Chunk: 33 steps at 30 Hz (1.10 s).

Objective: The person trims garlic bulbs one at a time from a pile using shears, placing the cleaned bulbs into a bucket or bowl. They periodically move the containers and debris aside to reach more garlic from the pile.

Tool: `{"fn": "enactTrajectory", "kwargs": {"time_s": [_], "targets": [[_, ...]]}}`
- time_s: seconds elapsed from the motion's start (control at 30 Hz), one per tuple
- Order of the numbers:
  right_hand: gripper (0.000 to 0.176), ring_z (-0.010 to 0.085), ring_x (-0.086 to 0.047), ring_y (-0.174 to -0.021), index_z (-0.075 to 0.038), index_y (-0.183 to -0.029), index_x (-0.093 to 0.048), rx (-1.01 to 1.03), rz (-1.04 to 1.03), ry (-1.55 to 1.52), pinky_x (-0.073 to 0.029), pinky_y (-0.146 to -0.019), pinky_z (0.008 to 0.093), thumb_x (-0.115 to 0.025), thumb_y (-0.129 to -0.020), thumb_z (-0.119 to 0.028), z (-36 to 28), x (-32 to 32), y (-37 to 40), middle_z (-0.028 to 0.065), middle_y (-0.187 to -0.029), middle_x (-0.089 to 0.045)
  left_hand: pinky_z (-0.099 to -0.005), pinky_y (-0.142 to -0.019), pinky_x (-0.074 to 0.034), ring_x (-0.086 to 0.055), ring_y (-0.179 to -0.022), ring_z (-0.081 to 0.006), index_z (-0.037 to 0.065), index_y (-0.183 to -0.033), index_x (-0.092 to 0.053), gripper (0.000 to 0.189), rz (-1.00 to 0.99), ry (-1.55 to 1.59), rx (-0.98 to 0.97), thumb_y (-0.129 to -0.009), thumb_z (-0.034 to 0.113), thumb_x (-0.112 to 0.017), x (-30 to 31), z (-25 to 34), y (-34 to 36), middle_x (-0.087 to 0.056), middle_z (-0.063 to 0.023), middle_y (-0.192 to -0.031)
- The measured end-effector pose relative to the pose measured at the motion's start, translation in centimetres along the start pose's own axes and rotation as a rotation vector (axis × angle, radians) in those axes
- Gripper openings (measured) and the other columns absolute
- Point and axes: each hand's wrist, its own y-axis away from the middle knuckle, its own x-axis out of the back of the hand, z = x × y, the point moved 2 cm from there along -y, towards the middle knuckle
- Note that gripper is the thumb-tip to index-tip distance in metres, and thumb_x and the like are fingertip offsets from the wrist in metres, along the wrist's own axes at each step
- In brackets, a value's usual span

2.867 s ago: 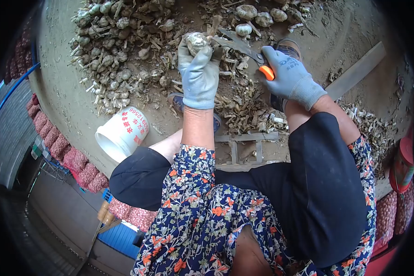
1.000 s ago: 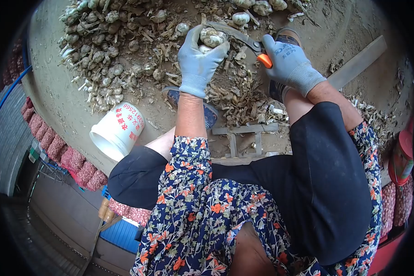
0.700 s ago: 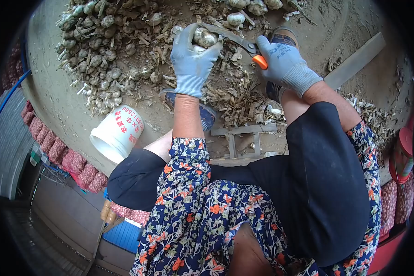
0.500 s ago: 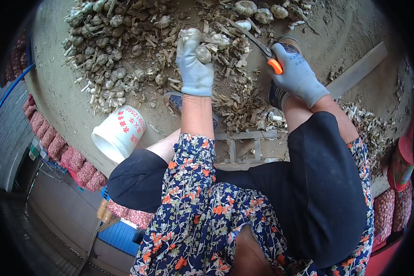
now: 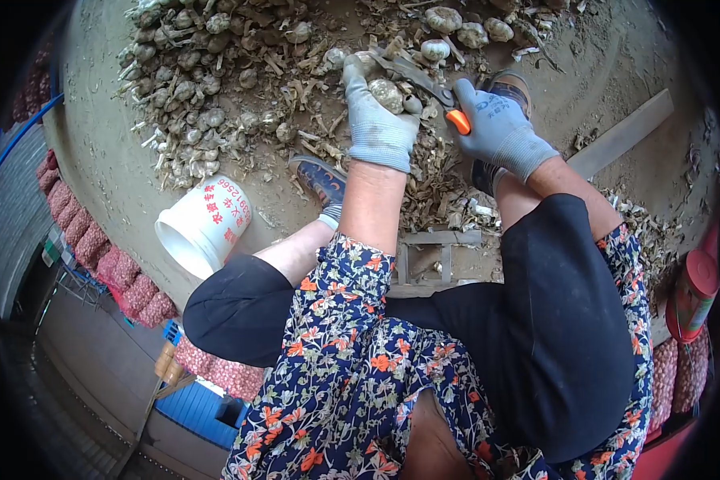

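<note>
Garlic bulb (image 5: 387, 94) clasped within left hand (image 5: 378, 120) fingers (image 5: 352, 74)

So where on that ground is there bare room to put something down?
Bare dirt lies beyond the wooden plank, upper right, and left of the white bucket below the garlic pile. Near the shears it's crowded with stalk trimmings.

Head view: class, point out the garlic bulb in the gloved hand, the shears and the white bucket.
garlic bulb (image 5: 387, 94), head view, its rounded side.
shears (image 5: 458, 122), head view, orange handle.
white bucket (image 5: 220, 214), head view, printed wall.
</note>
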Motion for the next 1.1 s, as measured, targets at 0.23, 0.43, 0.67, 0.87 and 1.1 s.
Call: {"fn": "enactTrajectory", "kwargs": {"time_s": [0.23, 0.43, 0.67, 0.87, 1.1], "targets": [[0.031, 0.0415, -0.061, -0.085, -0.004, -0.099, -0.042, -0.055, -0.051, -0.062, -0.047, -0.073, 0.0477, -0.054, -0.086, -0.030, 2.2, -2.3, 0.6, 0.0247, -0.087, -0.063, -0.0223, -0.044, -0.037, -0.051, -0.056, -0.0108, 0.016, -0.084, -0.056, 0.034, 0.083, -0.229, -0.580, -0.084, 0.050, -0.056, 9.9, 15.9, 3.1, -0.054, 0.0004, -0.067], [0.030, 0.0434, -0.060, -0.083, -0.003, -0.096, -0.043, -0.049, 0.016, -0.078, -0.046, -0.073, 0.0484, -0.051, -0.088, -0.030, 1.4, -2.7, -0.8, 0.0264, -0.082, -0.062, -0.0333, -0.038, -0.038, -0.048, -0.041, -0.0158, 0.007, -0.069, -0.058, 0.032, 1.169, -0.408, -1.270, -0.076, 0.033, -0.073, 31.1, 40.0, 13.3, -0.058, -0.0045, -0.060], [0.029, 0.0430, -0.060, -0.083, -0.003, -0.096, -0.043, -0.051, -0.003, -0.039, -0.045, -0.073, 0.0489, -0.052, -0.086, -0.029, -0.2, -2.1, -1.3, 0.0266, -0.081, -0.061, -0.0359, -0.079, -0.049, -0.065, -0.086, -0.0294, 0.004, -0.097, -0.067, 0.033, 0.622, -1.761, -1.015, -0.076, 0.029, -0.064, 23.2, 29.3, 3.2, -0.067, -0.0172, -0.093], [0.030, 0.0415, -0.060, -0.087, -0.003, -0.097, -0.042, -0.059, -0.118, 0.021, -0.046, -0.075, 0.0475, -0.054, -0.084, -0.028, -1.1, -1.5, -1.0, 0.0254, -0.085, -0.062, -0.0415, -0.091, -0.046, -0.057, -0.104, -0.0387, 0.001, -0.110, -0.059, 0.054, 0.509, -1.938, -0.364, -0.069, 0.034, -0.073, 19.5, 13.5, -7.4, -0.058, -0.0273, -0.113], [0.043, 0.0391, -0.058, -0.093, -0.003, -0.116, -0.043, 0.173, -0.122, 0.119, -0.047, -0.079, 0.0445, -0.058, -0.080, -0.021, -1.9, -2.6, -1.7, 0.0205, -0.097, -0.059, -0.0254, -0.066, -0.049, -0.061, -0.071, -0.0101, -0.003, -0.109, -0.062, 0.043, 0.190, -1.487, -0.666, -0.073, 0.018, -0.073, 14.4, 9.2, -5.0, -0.068, -0.0055, -0.082]]}}
